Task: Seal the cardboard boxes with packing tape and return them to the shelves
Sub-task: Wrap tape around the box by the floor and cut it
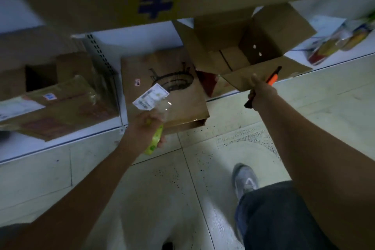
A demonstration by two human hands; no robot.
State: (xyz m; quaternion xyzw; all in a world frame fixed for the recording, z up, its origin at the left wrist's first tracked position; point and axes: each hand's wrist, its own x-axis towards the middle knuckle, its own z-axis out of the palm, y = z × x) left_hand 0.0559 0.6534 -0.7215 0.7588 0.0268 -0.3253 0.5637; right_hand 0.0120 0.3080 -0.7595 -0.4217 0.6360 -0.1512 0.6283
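Left hand curled round a yellow-green tape roll, a crumpled clear strip with a white label trailing up from it. Right hand gripping an orange cutter — thumb against the near flap of the open cardboard box on the low white shelf. Just left, a closed box overhanging the shelf edge — tiled floor below.

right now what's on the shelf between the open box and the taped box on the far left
In the head view, one closed brown box with a dark printed drawing sits between the open box and the taped box; a slotted shelf upright stands there too.
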